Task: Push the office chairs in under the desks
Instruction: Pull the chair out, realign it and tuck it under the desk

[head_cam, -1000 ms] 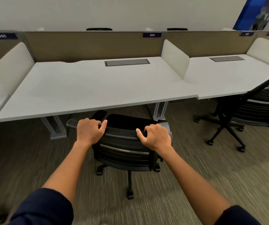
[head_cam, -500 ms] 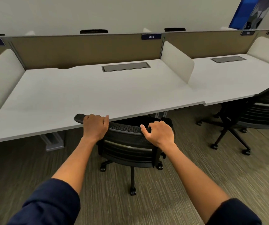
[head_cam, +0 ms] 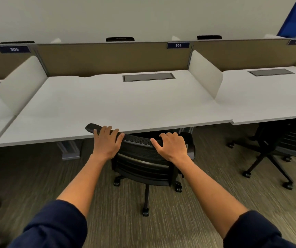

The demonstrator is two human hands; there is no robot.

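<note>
A black mesh-backed office chair (head_cam: 143, 158) stands in front of me with its seat under the white desk (head_cam: 107, 108) labelled 304. The top of its backrest touches the desk's front edge. My left hand (head_cam: 106, 143) rests over the left end of the backrest's top rail, fingers loosely spread. My right hand (head_cam: 170, 145) lies on the right part of the rail, fingers curled over it. A second black chair (head_cam: 290, 140) stands at the right, pulled out from the neighbouring desk (head_cam: 268, 97).
White dividers (head_cam: 206, 76) separate the desks, with brown back panels and grey cable hatches (head_cam: 149, 76). Desk legs (head_cam: 70, 149) stand under the left side. Striped carpet covers the floor. Chair casters (head_cam: 145, 211) spread behind the seat.
The chair has rolled forward under the desk with both hands on its backrest. My fingers have loosened from a grip to a flatter press.
</note>
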